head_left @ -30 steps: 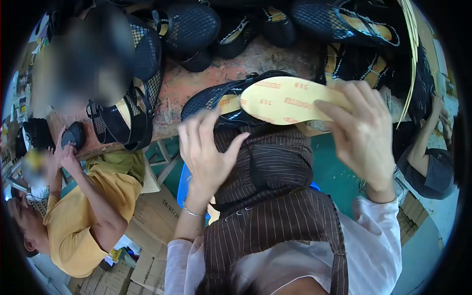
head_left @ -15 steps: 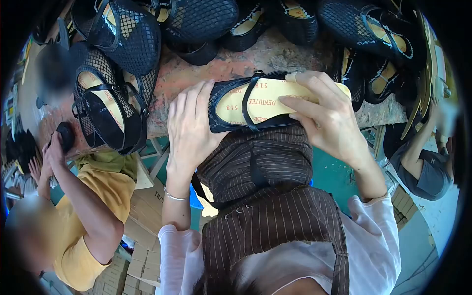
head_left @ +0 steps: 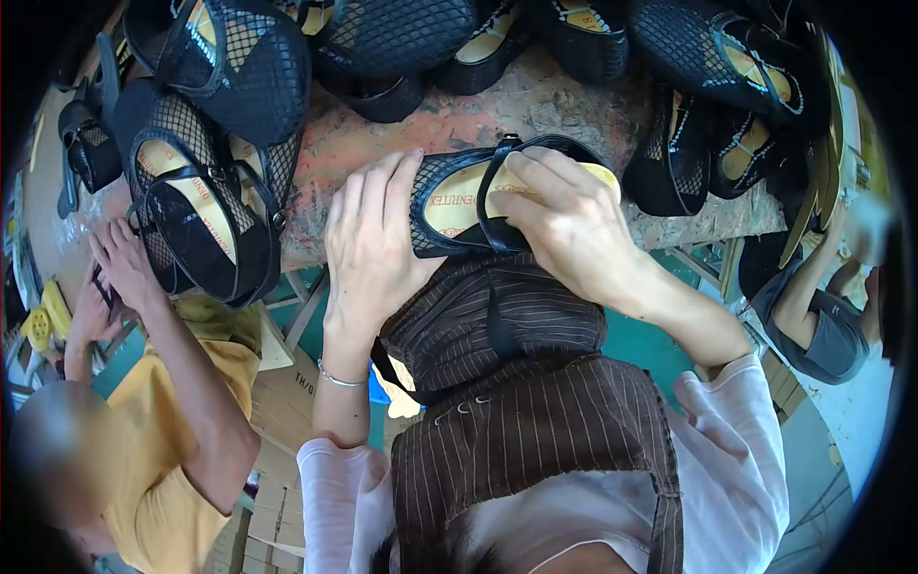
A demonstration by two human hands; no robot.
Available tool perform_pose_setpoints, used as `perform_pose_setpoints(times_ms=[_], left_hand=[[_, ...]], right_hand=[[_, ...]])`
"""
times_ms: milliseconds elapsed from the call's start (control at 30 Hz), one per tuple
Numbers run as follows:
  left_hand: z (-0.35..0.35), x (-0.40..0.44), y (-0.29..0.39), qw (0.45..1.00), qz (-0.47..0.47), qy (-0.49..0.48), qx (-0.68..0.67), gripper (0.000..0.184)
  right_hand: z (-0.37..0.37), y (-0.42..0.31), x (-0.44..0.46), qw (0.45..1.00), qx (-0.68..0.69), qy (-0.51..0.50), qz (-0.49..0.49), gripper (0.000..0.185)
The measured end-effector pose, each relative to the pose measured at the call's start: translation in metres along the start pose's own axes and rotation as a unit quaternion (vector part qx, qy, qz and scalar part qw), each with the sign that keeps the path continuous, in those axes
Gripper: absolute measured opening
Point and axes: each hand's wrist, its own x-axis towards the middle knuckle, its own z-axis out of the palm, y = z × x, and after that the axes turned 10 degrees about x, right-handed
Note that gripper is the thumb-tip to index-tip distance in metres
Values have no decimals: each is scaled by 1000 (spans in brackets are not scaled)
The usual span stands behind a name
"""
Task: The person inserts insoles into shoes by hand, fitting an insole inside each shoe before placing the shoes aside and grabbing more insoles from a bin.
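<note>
A black mesh shoe (head_left: 439,184) with a buckled strap lies sideways in front of my apron, toe to the left. My left hand (head_left: 368,234) is closed round its toe end, the thumb underneath and out of sight. Inside the shoe is a pale yellow insole (head_left: 459,203) with red DENIUTEX lettering. My right hand (head_left: 574,215) has its fingers bent beneath the strap, pressed onto the insole, and covers much of the shoe's side. At the heel, the insole's rounded end (head_left: 604,179) shows beside the black rim.
Several black mesh shoes (head_left: 196,196) crowd the paint-stained worktable (head_left: 354,139) at the left, back and right. A co-worker in a yellow shirt (head_left: 182,450) sits at the left, hands at the table edge. Another person in a dark shirt (head_left: 818,330) is at the right.
My right hand has moved left and pushed the insole deeper into the shoe; its end no longer sticks out far past the heel. My left hand has stayed at the toe.
</note>
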Motion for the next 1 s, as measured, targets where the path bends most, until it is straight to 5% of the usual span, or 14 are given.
perform_pose_setpoints(times_ms=[167,233,267,367,467,600,867,1000], left_hand=[[-4,-3,11,1000,8,28,4,82],[1,-12,16,991,87,101,10,64],[2,-14,22,993,93,69,-4,46],[5,-6,38,997,66,-28,7,37],[7,-8,41,997,62,-44,18,40],[6,-7,52,995,35,-80,56,62],[5,-7,62,993,5,-99,71,69],[6,-6,65,994,-5,-95,60,69]], right_hand=[[9,2,0,999,-47,15,-2,17],[8,-5,-2,996,-93,1,11,21],[8,-8,-3,990,-136,-17,22,25],[12,-9,-8,989,-146,4,33,27],[-6,-4,-6,980,-163,82,75,38],[-39,0,-24,970,-95,96,201,80],[-34,22,-15,970,-145,49,190,30],[-38,28,-12,969,-163,29,184,24]])
